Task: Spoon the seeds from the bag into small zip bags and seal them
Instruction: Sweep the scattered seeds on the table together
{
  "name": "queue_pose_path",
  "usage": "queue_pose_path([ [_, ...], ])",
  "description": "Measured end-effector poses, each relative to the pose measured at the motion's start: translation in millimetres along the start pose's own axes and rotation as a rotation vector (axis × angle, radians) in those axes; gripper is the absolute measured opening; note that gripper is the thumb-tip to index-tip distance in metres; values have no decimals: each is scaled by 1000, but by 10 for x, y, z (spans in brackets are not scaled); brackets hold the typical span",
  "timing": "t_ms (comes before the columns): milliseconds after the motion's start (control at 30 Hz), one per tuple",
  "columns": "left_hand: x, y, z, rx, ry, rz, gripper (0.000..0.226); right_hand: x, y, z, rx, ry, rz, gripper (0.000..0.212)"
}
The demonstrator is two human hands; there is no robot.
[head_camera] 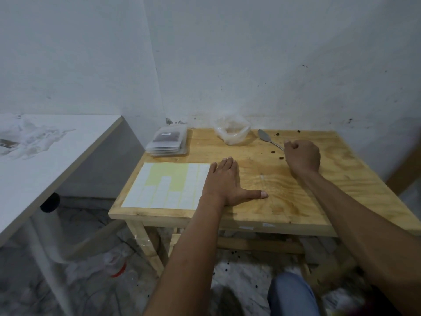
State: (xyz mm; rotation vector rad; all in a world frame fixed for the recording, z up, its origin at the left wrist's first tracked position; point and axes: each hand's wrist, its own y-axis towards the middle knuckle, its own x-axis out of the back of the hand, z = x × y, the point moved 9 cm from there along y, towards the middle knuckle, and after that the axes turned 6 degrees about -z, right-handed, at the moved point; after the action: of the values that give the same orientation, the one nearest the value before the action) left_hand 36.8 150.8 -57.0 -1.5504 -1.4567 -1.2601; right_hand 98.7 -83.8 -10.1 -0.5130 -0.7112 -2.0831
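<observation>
A clear plastic bag of seeds (232,131) stands open at the back of the wooden table (307,201). Left of it lies a stack of small zip bags (169,142), the top one holding dark seeds. A metal spoon (265,136) lies bowl-down to the right of the seed bag. My right hand (301,157) is curled round the end of the spoon's handle. My left hand (225,181) rests flat on the table, fingers straight and thumb spread, beside the label sheet.
A sheet of white labels on yellow backing (166,188) lies at the table's front left. Several loose seeds (281,158) are scattered near the spoon. A white table (57,156) stands to the left, a wall right behind.
</observation>
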Motion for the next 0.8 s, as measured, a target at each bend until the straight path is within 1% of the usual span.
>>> queue_pose_path([
  [33, 2, 0, 2, 0, 1, -2, 148, -1, -2, 24, 62, -41, -10, 49],
  [100, 6, 1, 6, 1, 4, -1, 147, -14, -4, 66, 116, -110, -16, 39],
  [267, 20, 1, -8, 4, 3, -6, 144, -98, -29, 57, 175, -253, 14, 29],
  [467, 17, -7, -3, 19, -14, -8, 142, -227, -35, 4, 254, -396, 82, 24],
  [567, 21, -6, -3, 19, -18, -9, 142, -237, -27, 40, 284, -371, 59, 24],
  [600, 18, -7, -1, 19, -19, -6, 142, -213, -17, 51, 241, -299, 50, 24],
  [633, 14, -6, 3, 19, -18, -4, 141, -175, 9, 33, 151, -185, 38, 25],
  [667, 12, -5, 4, 17, -16, -4, 141, -131, 40, -7, 15, -29, 21, 27],
  [733, 8, -6, 7, 15, -13, -6, 141, -156, 19, -145, -349, 355, 35, 23],
  [767, 4, -5, 9, 15, -13, -6, 142, -257, -33, -182, -519, 573, 89, 19],
  [800, 2, -4, 9, 14, -12, -6, 142, -376, -79, -183, -651, 774, 153, 19],
])
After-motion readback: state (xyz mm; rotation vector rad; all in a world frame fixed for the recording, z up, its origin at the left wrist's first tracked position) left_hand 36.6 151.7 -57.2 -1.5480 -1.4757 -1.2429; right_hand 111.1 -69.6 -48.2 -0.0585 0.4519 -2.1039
